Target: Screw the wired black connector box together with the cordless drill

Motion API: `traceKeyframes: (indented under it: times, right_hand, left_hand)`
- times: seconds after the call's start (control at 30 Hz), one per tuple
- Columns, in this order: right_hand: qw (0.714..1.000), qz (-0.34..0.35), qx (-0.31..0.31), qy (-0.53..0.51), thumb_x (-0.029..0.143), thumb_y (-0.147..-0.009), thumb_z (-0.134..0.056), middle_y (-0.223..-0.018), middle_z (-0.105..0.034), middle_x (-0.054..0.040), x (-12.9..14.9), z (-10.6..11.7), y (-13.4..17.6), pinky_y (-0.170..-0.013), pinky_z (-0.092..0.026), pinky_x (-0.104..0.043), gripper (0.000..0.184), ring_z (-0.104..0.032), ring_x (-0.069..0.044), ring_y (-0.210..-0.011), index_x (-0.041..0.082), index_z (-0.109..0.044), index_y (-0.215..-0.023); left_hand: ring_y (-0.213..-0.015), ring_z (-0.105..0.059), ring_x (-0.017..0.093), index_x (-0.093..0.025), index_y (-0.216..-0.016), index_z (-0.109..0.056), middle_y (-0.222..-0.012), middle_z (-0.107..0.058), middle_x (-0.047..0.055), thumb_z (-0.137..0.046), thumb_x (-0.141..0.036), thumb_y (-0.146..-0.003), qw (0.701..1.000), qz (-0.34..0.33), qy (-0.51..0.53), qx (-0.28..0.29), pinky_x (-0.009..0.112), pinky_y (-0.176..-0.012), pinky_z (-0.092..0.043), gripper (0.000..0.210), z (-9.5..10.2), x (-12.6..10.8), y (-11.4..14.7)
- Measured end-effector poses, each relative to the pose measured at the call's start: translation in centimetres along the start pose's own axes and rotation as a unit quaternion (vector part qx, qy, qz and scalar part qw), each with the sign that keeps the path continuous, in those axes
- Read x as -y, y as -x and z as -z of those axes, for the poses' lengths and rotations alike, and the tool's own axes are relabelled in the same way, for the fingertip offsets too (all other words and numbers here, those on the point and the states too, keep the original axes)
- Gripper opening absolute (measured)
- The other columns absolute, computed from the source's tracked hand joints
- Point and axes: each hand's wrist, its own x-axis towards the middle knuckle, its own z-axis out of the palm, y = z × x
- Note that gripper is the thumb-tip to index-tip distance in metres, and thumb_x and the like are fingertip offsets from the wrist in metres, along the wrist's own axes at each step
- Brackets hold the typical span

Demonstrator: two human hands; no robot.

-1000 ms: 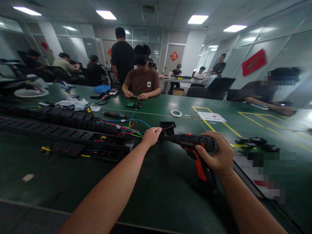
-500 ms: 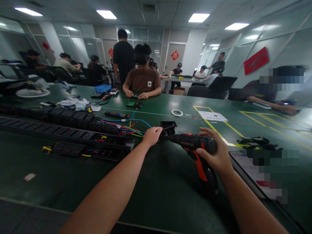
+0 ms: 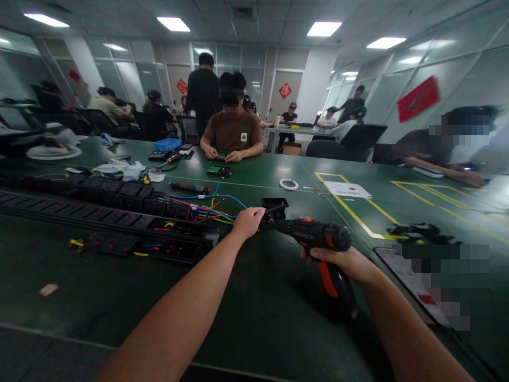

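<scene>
My right hand grips a black and orange cordless drill around the top of its handle. The drill's nose points left, at a small black plastic housing. Closed fingers of my left hand hold that housing at its near left side; whether the bit touches it, I cannot tell. Blue, red and green wires run from beside my left hand to a long black socket strip on the green table.
A screwdriver-like tool lies beyond the wires. Farther right are a roll of white tape, a paper sheet, black parts and a tablet-like device. A person sits opposite, handling a circuit board.
My right hand has moved down from the back of the drill body and wrapped round its handle near the trigger. My left hand and the housing stay put.
</scene>
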Motion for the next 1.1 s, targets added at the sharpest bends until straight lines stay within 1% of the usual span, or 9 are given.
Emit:
traceKeyframes:
  times: [0.07,0.17,0.23,0.37,0.47,0.7,0.9,1.1]
  right_hand:
    - [1.0,0.0,0.022,-0.001,0.047,-0.084,-0.071,-0.095,-0.073,-0.0088,-0.08,0.19,0.06,-0.078,-0.054,-0.036,0.035,-0.068,-0.023,-0.08,0.016,-0.073,-0.099]
    - [0.999,-0.014,0.031,-0.001,0.044,-0.084,-0.07,-0.098,-0.073,-0.008,-0.26,0.39,0.1,-0.079,-0.052,-0.035,0.034,-0.068,-0.023,-0.082,0.017,-0.072,-0.105]
    - [0.999,-0.02,0.03,0.002,0.043,-0.083,-0.07,-0.093,-0.072,-0.0068,-0.33,0.35,0.09,-0.076,-0.052,-0.034,0.032,-0.067,-0.022,-0.08,0.017,-0.072,-0.102]
    - [0.999,-0.03,0.004,0.018,0.047,-0.082,-0.071,-0.081,-0.067,-0.0039,-0.25,-0.07,-0.05,-0.067,-0.048,-0.031,0.032,-0.062,-0.019,-0.071,0.017,-0.071,-0.092]
    - [0.999,-0.037,-0.008,0.03,0.05,-0.082,-0.071,-0.076,-0.064,-0.0025,-0.11,-0.33,-0.18,-0.063,-0.046,-0.03,0.034,-0.059,-0.018,-0.069,0.017,-0.069,-0.088]
    - [0.998,-0.035,-0.013,0.044,0.05,-0.081,-0.07,-0.074,-0.063,-0.0024,0.01,-0.25,-0.13,-0.062,-0.046,-0.03,0.033,-0.058,-0.018,-0.068,0.017,-0.068,-0.084]
    - [0.998,-0.05,-0.021,0.036,0.051,-0.08,-0.071,-0.072,-0.063,-0.0022,-0.17,-0.32,-0.21,-0.06,-0.045,-0.03,0.035,-0.058,-0.017,-0.066,0.016,-0.068,-0.084]
    - [0.997,-0.066,-0.016,0.023,0.055,-0.079,-0.071,-0.071,-0.063,-0.0022,-0.45,-0.25,-0.17,-0.059,-0.045,-0.03,0.039,-0.057,-0.017,-0.065,0.016,-0.068,-0.085]
  left_hand:
    - [-0.122,-0.062,0.022,-0.021,-0.119,-0.074,-0.127,-0.071,0.005,-0.043,-0.036,-0.1,1.0,0.005,-0.002,0.001,0.03,-0.106,-0.044,0.04,-0.05,0.03,-0.08]
    - [-0.122,-0.062,0.022,-0.021,-0.119,-0.074,-0.127,-0.071,0.005,-0.043,-0.036,-0.1,1.0,0.003,0.001,0.002,0.031,-0.107,-0.045,0.04,-0.08,0.09,-0.15]
    - [-0.122,-0.063,0.022,-0.021,-0.119,-0.074,-0.127,-0.071,0.005,-0.043,-0.036,-0.1,1.0,0.003,0.002,0.001,0.031,-0.106,-0.045,0.04,-0.07,0.1,-0.17]
    - [-0.122,-0.063,0.022,-0.021,-0.119,-0.074,-0.127,-0.071,0.005,-0.043,-0.036,-0.1,1.0,0.001,0.004,0.001,0.03,-0.106,-0.045,0.039,-0.05,0.09,-0.13]
    - [-0.122,-0.063,0.022,-0.02,-0.119,-0.074,-0.126,-0.072,0.006,-0.043,-0.036,-0.1,1.0,-0.007,0.004,-0.002,0.03,-0.106,-0.045,0.04,-0.06,0.1,-0.11]
    - [-0.122,-0.063,0.022,-0.02,-0.118,-0.074,-0.125,-0.072,0.006,-0.043,-0.036,-0.1,1.0,-0.011,0.002,-0.007,0.03,-0.105,-0.045,0.04,-0.18,0.3,-0.17]
    - [-0.122,-0.063,0.022,-0.021,-0.118,-0.075,-0.125,-0.072,0.005,-0.043,-0.036,-0.099,1.0,-0.008,0.004,-0.004,0.03,-0.106,-0.045,0.04,-0.14,0.25,-0.17]
    - [-0.121,-0.063,0.022,-0.022,-0.118,-0.075,-0.126,-0.072,0.004,-0.044,-0.037,-0.099,1.0,0.005,-0.003,0.0,0.03,-0.105,-0.045,0.039,-0.15,0.11,-0.18]
